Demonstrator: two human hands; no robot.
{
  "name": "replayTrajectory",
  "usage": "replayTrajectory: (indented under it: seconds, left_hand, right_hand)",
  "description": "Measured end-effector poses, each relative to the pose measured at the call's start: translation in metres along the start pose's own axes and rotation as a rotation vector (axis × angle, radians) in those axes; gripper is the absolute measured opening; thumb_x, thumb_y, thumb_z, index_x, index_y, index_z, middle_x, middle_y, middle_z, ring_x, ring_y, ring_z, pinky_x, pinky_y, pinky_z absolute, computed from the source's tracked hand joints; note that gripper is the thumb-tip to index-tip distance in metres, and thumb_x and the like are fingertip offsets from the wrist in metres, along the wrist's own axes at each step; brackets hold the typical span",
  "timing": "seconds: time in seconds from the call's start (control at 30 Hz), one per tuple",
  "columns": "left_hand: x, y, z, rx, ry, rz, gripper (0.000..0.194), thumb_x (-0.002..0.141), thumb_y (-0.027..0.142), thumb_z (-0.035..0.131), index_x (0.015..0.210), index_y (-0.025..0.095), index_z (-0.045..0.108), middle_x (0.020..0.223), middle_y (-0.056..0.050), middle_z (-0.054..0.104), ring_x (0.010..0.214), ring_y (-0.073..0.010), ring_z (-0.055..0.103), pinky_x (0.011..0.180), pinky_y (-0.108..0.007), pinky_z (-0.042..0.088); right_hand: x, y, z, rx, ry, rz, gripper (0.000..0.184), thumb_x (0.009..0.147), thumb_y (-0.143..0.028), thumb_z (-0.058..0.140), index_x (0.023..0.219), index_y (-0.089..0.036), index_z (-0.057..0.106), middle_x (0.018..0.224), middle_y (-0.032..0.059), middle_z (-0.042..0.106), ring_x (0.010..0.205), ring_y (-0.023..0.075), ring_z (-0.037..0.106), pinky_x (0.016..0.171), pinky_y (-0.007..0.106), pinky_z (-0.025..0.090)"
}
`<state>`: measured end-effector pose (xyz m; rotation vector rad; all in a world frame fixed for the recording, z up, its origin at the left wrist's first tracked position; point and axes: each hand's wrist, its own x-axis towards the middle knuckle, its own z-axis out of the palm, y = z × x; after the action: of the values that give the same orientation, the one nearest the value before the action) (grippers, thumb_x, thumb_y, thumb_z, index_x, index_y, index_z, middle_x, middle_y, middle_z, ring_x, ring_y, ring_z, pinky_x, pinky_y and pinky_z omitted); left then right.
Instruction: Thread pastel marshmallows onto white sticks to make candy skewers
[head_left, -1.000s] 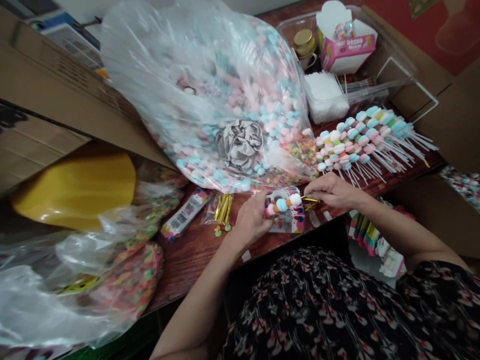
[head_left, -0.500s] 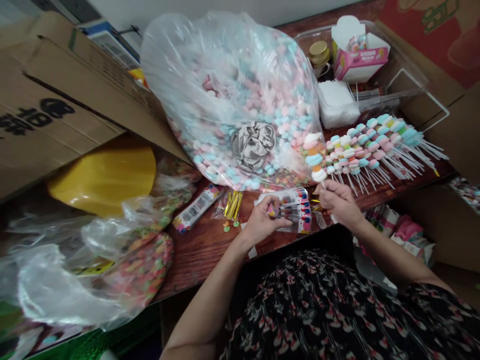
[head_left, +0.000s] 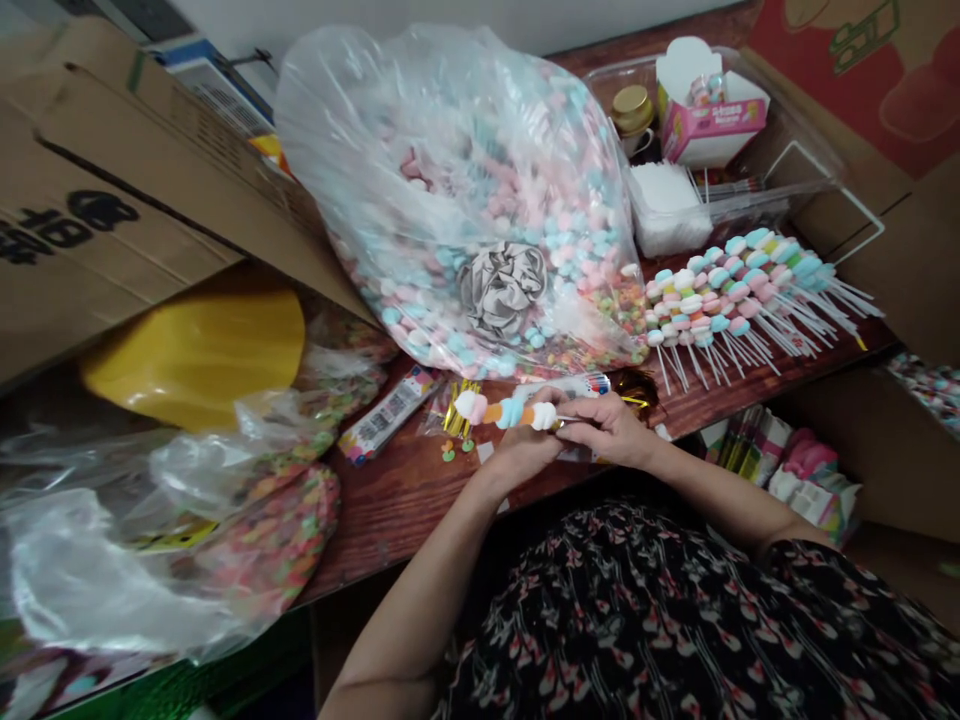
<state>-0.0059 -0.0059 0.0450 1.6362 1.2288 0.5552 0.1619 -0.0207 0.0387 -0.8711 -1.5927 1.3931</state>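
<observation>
My right hand (head_left: 611, 428) is closed on the stick end of a marshmallow skewer (head_left: 510, 411), which lies nearly level and points left. White, pink and blue marshmallows with orange pieces between them are threaded on it. Just below the skewer, my left hand (head_left: 529, 455) is curled close against the right one. Its fingertips are partly covered, and what they grip cannot be made out. Behind the hands lie printed clear plastic sleeves (head_left: 589, 385), mostly hidden. Finished-looking marshmallow skewers (head_left: 724, 290) are piled in rows to the right, their white sticks toward me.
A large clear bag of marshmallows (head_left: 517, 190) fills the table's back. Gold twist ties (head_left: 459, 408) and a printed packet (head_left: 386, 415) lie left of my hands. Bagged gummies (head_left: 277, 540) and a cardboard box (head_left: 112, 200) stand left; a clear plastic bin (head_left: 806, 165) is back right.
My right hand has moved left and down with the marshmallow skewer, tipping it from upright to nearly level. It now meets my left hand, and both cover most of the printed sleeves.
</observation>
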Motion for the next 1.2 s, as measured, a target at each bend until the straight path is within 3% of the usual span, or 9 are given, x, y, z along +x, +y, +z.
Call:
replayTrajectory:
  seconds: [0.1, 0.27, 0.4, 0.5, 0.7, 0.9, 1.03, 1.2]
  left_hand:
    - [0.000, -0.009, 0.009, 0.008, 0.015, 0.065, 0.013, 0.070, 0.022, 0.062, 0.083, 0.019, 0.060, 0.073, 0.002, 0.060, 0.070, -0.0136, 0.054, 0.063, -0.024, 0.048]
    - [-0.006, -0.017, 0.014, 0.013, 0.060, 0.119, 0.012, 0.073, 0.027, 0.068, 0.074, 0.017, 0.062, 0.065, 0.002, 0.058, 0.061, -0.0120, 0.052, 0.060, -0.024, 0.046]
    - [-0.015, -0.012, 0.003, 0.086, 0.148, 0.160, 0.039, 0.066, 0.036, 0.081, 0.099, 0.018, 0.068, 0.080, -0.002, 0.066, 0.071, -0.0153, 0.059, 0.066, -0.027, 0.050]
    - [-0.017, -0.015, 0.002, -0.006, 0.170, 0.218, 0.042, 0.076, 0.038, 0.075, 0.113, 0.020, 0.066, 0.097, -0.006, 0.069, 0.084, -0.0178, 0.063, 0.076, -0.031, 0.053]
    - [-0.011, -0.022, 0.016, -0.070, 0.223, 0.225, 0.014, 0.082, 0.034, 0.069, 0.087, 0.022, 0.074, 0.094, -0.005, 0.069, 0.086, -0.0165, 0.063, 0.081, -0.032, 0.052]
    - [-0.008, -0.030, 0.015, -0.337, 0.134, 0.077, 0.021, 0.074, 0.038, 0.076, 0.085, 0.021, 0.076, 0.095, -0.005, 0.069, 0.083, -0.0168, 0.064, 0.071, -0.030, 0.052]
    - [-0.009, -0.034, 0.014, -0.340, 0.103, -0.020, 0.020, 0.073, 0.038, 0.076, 0.081, 0.019, 0.076, 0.086, -0.005, 0.069, 0.078, -0.0171, 0.062, 0.067, -0.030, 0.051]
    - [-0.011, -0.029, 0.013, -0.295, 0.240, 0.104, 0.009, 0.072, 0.028, 0.078, 0.075, 0.020, 0.076, 0.081, -0.002, 0.066, 0.078, -0.0156, 0.061, 0.074, -0.030, 0.049]
  right_hand:
    - [-0.002, 0.001, 0.003, 0.064, 0.001, 0.067, 0.028, 0.083, -0.035, 0.061, 0.065, -0.014, 0.061, 0.060, -0.0026, 0.051, 0.057, 0.0081, 0.045, 0.056, 0.020, 0.036]
    - [-0.010, 0.003, 0.000, 0.187, 0.111, 0.062, 0.029, 0.082, -0.040, 0.063, 0.068, -0.015, 0.062, 0.062, -0.0020, 0.051, 0.057, 0.0086, 0.043, 0.055, 0.021, 0.036]
    - [-0.013, 0.005, -0.013, 0.051, 0.170, 0.008, 0.029, 0.083, -0.040, 0.062, 0.068, -0.015, 0.061, 0.058, -0.0035, 0.046, 0.054, 0.0079, 0.038, 0.053, 0.022, 0.033]
    - [-0.014, 0.009, -0.020, 0.013, 0.180, 0.001, 0.029, 0.084, -0.041, 0.060, 0.068, -0.016, 0.060, 0.056, -0.0046, 0.042, 0.052, 0.0077, 0.034, 0.052, 0.022, 0.031]
    - [-0.018, 0.025, -0.014, -0.039, 0.188, 0.007, 0.029, 0.088, -0.040, 0.056, 0.070, -0.017, 0.056, 0.061, -0.0043, 0.042, 0.057, 0.0084, 0.035, 0.056, 0.023, 0.031]
    - [-0.022, 0.035, -0.016, -0.059, 0.176, -0.027, 0.031, 0.089, -0.041, 0.057, 0.069, -0.017, 0.055, 0.059, -0.0048, 0.040, 0.055, 0.0081, 0.033, 0.054, 0.023, 0.029]
    - [-0.021, 0.037, -0.016, -0.056, 0.137, -0.051, 0.028, 0.088, -0.040, 0.058, 0.072, -0.017, 0.059, 0.061, -0.0045, 0.045, 0.055, 0.0076, 0.036, 0.054, 0.022, 0.031]
    - [-0.025, 0.030, -0.018, -0.010, 0.226, -0.007, 0.031, 0.089, -0.043, 0.056, 0.074, -0.017, 0.063, 0.059, -0.0036, 0.048, 0.054, 0.0084, 0.040, 0.053, 0.022, 0.034]
